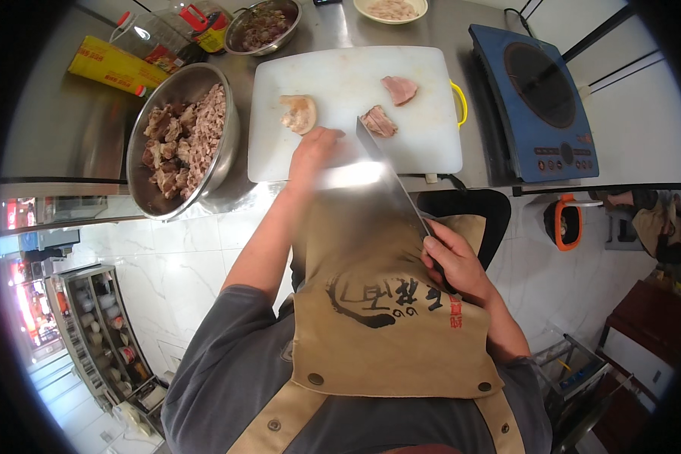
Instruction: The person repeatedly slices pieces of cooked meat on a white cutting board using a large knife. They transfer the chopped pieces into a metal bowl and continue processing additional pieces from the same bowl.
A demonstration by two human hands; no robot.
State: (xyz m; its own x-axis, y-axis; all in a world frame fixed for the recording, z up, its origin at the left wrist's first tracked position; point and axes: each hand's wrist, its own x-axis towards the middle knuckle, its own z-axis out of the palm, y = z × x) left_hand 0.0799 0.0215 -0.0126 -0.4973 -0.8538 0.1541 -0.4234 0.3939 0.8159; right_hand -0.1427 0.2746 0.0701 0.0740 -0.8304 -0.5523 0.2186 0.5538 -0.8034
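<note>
My right hand (457,258) grips the dark handle of a broad metal cleaver (386,164), whose blade slants up over the near edge of a white cutting board (340,74). The blade's far corner is close to a chunk of sliced cooked meat (379,121). Beyond that lies a smaller pink piece of meat (399,91). My left hand (316,148) is slightly blurred, at the board's near side, just below a pale fatty piece of meat (298,113); whether they touch is unclear. Its fingers are partly hidden, so I cannot tell whether they hold anything.
A large steel bowl (231,127) with diced meat and bony chunks stands left of the board. Behind are a smaller steel bowl (291,38), a plate of pale strips (390,20), bottles and a yellow box (113,65). A blue induction cooker (581,127) stands at the right.
</note>
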